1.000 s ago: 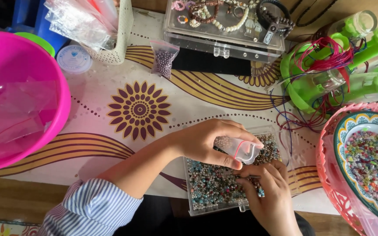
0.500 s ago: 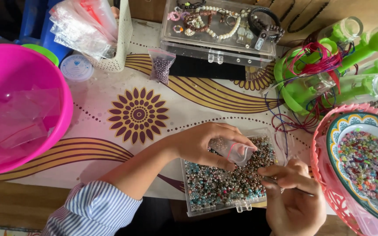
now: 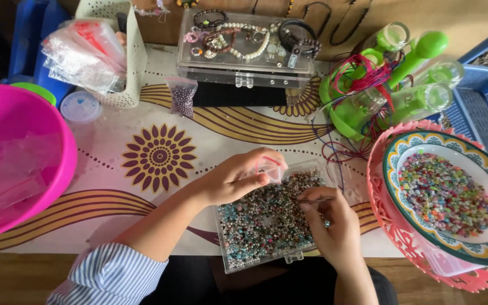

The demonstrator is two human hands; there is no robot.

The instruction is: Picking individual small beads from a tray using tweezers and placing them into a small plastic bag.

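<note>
A clear plastic box (image 3: 228, 254) full of small mixed-colour beads lies at the table's front edge. My left hand (image 3: 232, 178) hovers over its upper left part and grips a small clear plastic bag (image 3: 271, 168). My right hand (image 3: 334, 223) is above the box's right side, fingers pinched on a thin needle-like tool (image 3: 312, 199) pointing left toward the bag.
A large pink bowl (image 3: 24, 169) stands at the left. At the right a patterned plate of colourful beads (image 3: 447, 192) rests in a pink basket (image 3: 385, 220). Behind are a clear jewellery case (image 3: 244, 51), green holders with cords (image 3: 368, 96), a small bag of beads (image 3: 182, 96) and a white basket of plastic bags (image 3: 134, 62).
My right hand has moved from the box's lower right up to its right side and now pinches the thin tool near the bag. My left hand stays over the box with the bag.
</note>
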